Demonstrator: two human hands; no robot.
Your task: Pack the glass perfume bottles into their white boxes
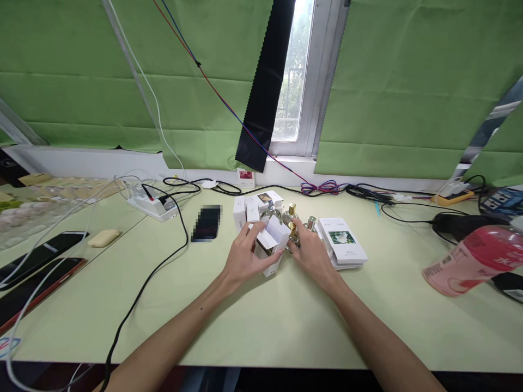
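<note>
My left hand [245,253] is closed around a small white carton [273,239], tilted with its top flaps folded up. Just to the right, my right hand [310,250] has its fingers on a gold-capped glass perfume bottle [291,230], partly hidden by the hand and carton. Beside them stand more perfume bottles: one with a gold cap [292,209] behind, and one with a silvery cap [311,222] by my right knuckles. White cartons [240,211] are grouped behind my left hand. Flat white boxes with a flower picture [343,242] lie stacked to the right.
A black phone [207,222], partly pixelated, lies left of the cartons. A power strip [153,207] and a black cable [151,283] run along the left. A pink-labelled drink bottle [474,258] leans at right. Tangled cables [368,193] line the wall.
</note>
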